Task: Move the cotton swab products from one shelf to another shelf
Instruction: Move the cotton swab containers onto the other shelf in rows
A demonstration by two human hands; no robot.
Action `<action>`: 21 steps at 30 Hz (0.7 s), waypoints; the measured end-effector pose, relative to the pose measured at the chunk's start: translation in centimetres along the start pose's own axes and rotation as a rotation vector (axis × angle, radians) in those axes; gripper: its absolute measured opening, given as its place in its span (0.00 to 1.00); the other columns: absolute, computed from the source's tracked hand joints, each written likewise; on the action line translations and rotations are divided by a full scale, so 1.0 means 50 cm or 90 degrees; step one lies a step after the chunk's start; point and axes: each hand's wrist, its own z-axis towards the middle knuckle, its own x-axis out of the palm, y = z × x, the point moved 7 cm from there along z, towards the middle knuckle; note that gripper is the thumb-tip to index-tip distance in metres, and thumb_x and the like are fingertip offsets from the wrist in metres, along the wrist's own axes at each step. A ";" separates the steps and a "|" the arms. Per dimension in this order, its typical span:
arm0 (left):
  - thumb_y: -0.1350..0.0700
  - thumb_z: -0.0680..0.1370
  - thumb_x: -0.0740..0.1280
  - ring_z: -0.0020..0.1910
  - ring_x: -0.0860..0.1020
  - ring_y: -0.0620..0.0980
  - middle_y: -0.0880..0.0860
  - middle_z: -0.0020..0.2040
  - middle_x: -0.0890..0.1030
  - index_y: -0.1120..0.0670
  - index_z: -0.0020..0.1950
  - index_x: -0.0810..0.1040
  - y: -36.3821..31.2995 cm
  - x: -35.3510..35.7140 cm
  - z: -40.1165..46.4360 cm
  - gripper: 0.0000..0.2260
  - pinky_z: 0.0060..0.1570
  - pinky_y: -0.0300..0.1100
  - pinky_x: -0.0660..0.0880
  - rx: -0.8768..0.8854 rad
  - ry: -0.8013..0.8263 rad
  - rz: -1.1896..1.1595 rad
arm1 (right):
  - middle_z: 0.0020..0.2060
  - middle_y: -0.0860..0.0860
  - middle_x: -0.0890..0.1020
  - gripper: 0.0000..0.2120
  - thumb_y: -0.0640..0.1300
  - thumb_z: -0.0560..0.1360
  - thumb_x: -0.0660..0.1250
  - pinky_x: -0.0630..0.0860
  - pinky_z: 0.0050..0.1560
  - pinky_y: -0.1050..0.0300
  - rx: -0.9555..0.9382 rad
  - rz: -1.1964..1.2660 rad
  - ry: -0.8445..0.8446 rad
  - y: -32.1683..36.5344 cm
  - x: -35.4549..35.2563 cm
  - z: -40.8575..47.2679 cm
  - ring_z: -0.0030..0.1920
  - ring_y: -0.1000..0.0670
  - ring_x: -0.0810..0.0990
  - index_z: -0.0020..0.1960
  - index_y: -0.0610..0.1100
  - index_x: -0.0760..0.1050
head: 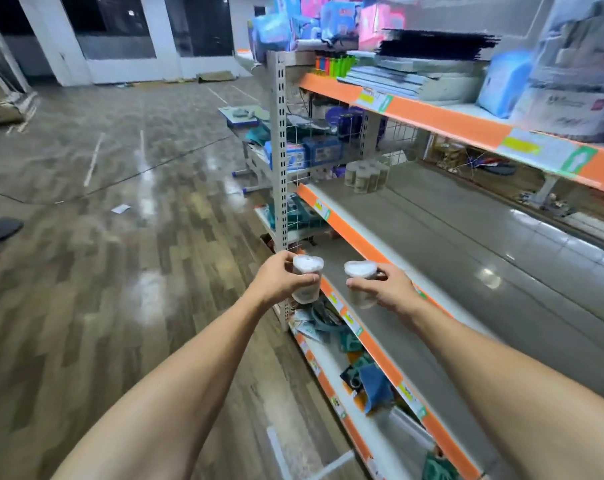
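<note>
My left hand (280, 280) grips a clear cotton swab container with a white heart-shaped lid (307, 271), held upright beside the shelf's end post. My right hand (387, 289) grips a second such swab container (360, 277) just over the orange front edge of the lower shelf (373, 344). The two containers are a short gap apart. A group of several more swab containers (366, 176) stands at the far left end of the middle shelf (449, 230).
The top shelf (432, 117) carries notebooks, bottles and blue packs. Bags and packets lie on the bottom shelf (359, 372). A perforated metal upright (280, 150) stands at the shelf end, a side rack with boxes behind it. Wooden floor spreads left.
</note>
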 end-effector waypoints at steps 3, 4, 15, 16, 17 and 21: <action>0.48 0.64 0.80 0.51 0.81 0.49 0.51 0.50 0.83 0.51 0.53 0.76 0.014 -0.025 0.052 0.23 0.57 0.51 0.78 0.001 -0.007 -0.009 | 0.47 0.53 0.85 0.18 0.46 0.66 0.81 0.76 0.42 0.65 -0.004 -0.004 -0.003 0.011 0.027 0.054 0.47 0.54 0.82 0.54 0.47 0.82; 0.47 0.63 0.80 0.51 0.81 0.49 0.50 0.50 0.83 0.50 0.53 0.76 0.018 -0.033 0.071 0.23 0.57 0.51 0.78 0.000 -0.007 -0.005 | 0.47 0.54 0.85 0.18 0.47 0.66 0.81 0.76 0.42 0.64 -0.002 -0.004 -0.007 0.013 0.036 0.074 0.47 0.54 0.83 0.54 0.48 0.82; 0.48 0.66 0.80 0.52 0.80 0.50 0.52 0.53 0.82 0.54 0.57 0.76 0.017 -0.096 0.372 0.24 0.57 0.50 0.78 0.026 0.013 0.049 | 0.39 0.55 0.86 0.20 0.53 0.60 0.81 0.75 0.39 0.63 0.027 -0.013 -0.055 0.044 0.078 0.350 0.39 0.55 0.82 0.48 0.48 0.83; 0.49 0.66 0.80 0.52 0.80 0.50 0.52 0.53 0.82 0.54 0.57 0.76 0.009 -0.096 0.401 0.24 0.57 0.50 0.78 0.031 0.020 0.055 | 0.39 0.54 0.86 0.21 0.54 0.59 0.82 0.76 0.40 0.61 0.029 -0.007 -0.067 0.050 0.079 0.376 0.40 0.54 0.82 0.48 0.47 0.83; 0.49 0.67 0.80 0.53 0.80 0.51 0.53 0.53 0.82 0.54 0.57 0.76 0.002 -0.096 0.431 0.23 0.57 0.50 0.78 0.038 0.026 0.057 | 0.40 0.53 0.86 0.23 0.55 0.57 0.81 0.77 0.42 0.59 0.028 -0.006 -0.076 0.058 0.080 0.402 0.41 0.53 0.83 0.48 0.47 0.83; 0.51 0.68 0.80 0.50 0.80 0.50 0.53 0.51 0.82 0.53 0.54 0.75 -0.027 -0.089 0.528 0.20 0.54 0.47 0.78 0.055 0.046 0.051 | 0.42 0.52 0.86 0.19 0.50 0.63 0.81 0.76 0.39 0.64 0.027 -0.015 -0.088 0.084 0.078 0.481 0.40 0.54 0.81 0.50 0.46 0.82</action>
